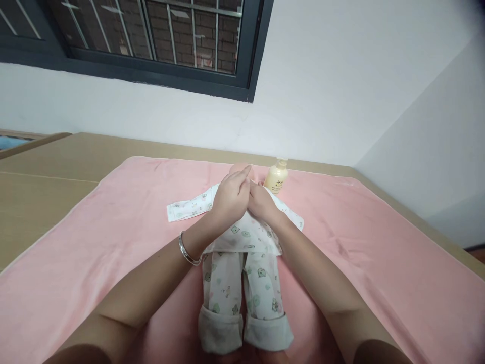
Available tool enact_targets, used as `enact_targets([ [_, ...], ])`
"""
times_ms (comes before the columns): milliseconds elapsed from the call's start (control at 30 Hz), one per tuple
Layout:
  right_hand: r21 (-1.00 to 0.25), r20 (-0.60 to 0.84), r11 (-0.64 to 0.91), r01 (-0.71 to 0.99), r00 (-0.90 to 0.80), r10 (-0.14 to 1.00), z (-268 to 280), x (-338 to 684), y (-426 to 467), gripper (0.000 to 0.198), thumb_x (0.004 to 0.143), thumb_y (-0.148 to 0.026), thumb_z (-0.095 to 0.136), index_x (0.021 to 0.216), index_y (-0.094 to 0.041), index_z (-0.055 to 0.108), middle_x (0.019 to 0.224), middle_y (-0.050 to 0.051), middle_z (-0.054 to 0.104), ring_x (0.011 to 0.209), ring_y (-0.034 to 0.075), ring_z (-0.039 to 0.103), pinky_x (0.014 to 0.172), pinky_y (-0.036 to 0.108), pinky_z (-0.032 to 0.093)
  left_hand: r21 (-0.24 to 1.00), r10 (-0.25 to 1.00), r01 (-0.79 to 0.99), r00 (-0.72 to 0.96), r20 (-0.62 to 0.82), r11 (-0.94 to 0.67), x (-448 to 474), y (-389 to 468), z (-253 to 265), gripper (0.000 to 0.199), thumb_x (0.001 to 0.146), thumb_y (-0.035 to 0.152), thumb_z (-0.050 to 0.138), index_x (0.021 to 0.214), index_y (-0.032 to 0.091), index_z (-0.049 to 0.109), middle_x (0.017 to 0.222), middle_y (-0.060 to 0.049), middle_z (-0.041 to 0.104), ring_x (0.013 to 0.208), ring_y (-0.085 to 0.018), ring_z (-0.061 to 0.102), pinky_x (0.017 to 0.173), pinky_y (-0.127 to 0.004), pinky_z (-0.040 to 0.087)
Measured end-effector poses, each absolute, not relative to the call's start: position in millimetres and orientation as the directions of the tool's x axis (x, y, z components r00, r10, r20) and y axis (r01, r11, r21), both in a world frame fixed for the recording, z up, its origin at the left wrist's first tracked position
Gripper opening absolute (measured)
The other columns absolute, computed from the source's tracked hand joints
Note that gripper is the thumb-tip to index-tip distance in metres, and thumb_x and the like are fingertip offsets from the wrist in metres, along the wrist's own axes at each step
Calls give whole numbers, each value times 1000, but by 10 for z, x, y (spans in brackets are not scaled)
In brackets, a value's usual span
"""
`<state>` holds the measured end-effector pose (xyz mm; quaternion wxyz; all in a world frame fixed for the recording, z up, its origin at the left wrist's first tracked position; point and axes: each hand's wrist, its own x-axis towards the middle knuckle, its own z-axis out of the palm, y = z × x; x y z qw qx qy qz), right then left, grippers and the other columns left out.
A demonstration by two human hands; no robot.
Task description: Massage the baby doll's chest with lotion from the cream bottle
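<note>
Over the upper body of a clothed doll (246, 236), the left hand (232, 196) and right hand (262, 201) meet palm to palm. The left lies nearly flat, its fingers extended and close together; the right is tucked against it, its fingers largely hidden, and whether anything lies between the palms cannot be told. Neither visibly grips the doll, which lies centrally on its back, head (239, 167) far and feet (272, 356) near, an arrangement that probably gives both arms equal reach. A silver bracelet (185, 249) circles the left wrist. The doll's printed shirt (235, 233) spreads one sleeve to the left and one to the right, while its matching trousers (223, 283) end in thick, turned-up cuffs (221, 331), presumably folded because the legs are long. Just beyond the right hand, a pale yellow pump bottle (276, 178) stands upright beside the head, apparently placed for easy reach. Beneath all, a pink mat (109, 253), likely serving as padding, covers much of a wooden surface (53, 162). Farther off rises a white wall (314, 81); at far left, a dark-framed window (248, 55) with metal bars (193, 35) faces brickwork (206, 30).
</note>
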<state>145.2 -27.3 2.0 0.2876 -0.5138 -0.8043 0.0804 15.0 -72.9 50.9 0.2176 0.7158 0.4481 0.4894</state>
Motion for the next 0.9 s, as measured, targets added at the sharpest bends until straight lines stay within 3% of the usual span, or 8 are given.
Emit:
enact_targets([
  [133,-661,465,426,618,-108,879,312,1698,-166,42,98,-25,43,133,-19,66,144,6,59,141,22,50,124,46,34,865,905,268,93,416,-425,187,-730,505,40,95,27,47,128,21,70,136,-5,67,136,-23,56,122,-40,39],
  [300,-761,576,433,484,196,793,496,2198,51,36,92,-32,56,120,-19,74,130,4,69,137,23,54,123,44,36,974,977,-93,12,211,-209,359,-561,562,26,87,32,66,107,20,78,132,-9,70,128,-28,63,114,-43,48],
  [400,-813,531,385,436,287,797,471,2492,160,42,94,-42,55,125,-19,71,134,6,66,143,25,47,123,48,35,946,999,-324,40,10,4,543,-289,656,35,87,27,68,119,13,71,135,-16,67,121,-29,67,105,-44,55],
  [533,-846,431,255,468,319,844,357,2687,300,62,101,-54,37,149,-17,50,157,8,44,153,26,30,127,50,25,829,946,-458,211,-248,319,826,178,799,47,95,18,48,141,6,52,154,-20,48,137,-28,55,114,-37,48],
  [633,-808,392,204,553,247,886,269,2662,388,74,102,-57,25,159,-11,30,165,11,27,156,26,16,129,49,16,738,900,-516,280,-334,435,981,466,880,56,98,17,34,153,3,35,164,-21,32,151,-23,36,122,-32,38],
  [733,-690,439,266,674,97,893,219,2562,431,77,102,-57,18,159,-6,28,167,14,20,158,26,10,130,49,10,686,893,-574,327,-309,447,1045,636,929,63,101,30,26,158,3,23,167,-21,21,156,-22,23,124,-34,32],
  [900,-466,471,300,832,-54,880,256,2431,375,73,104,-48,17,159,-1,21,168,18,14,158,27,6,129,53,6,616,849,-598,457,-264,513,1092,706,940,75,101,46,17,161,2,11,167,-24,18,155,-25,27,116,-35,44],
])
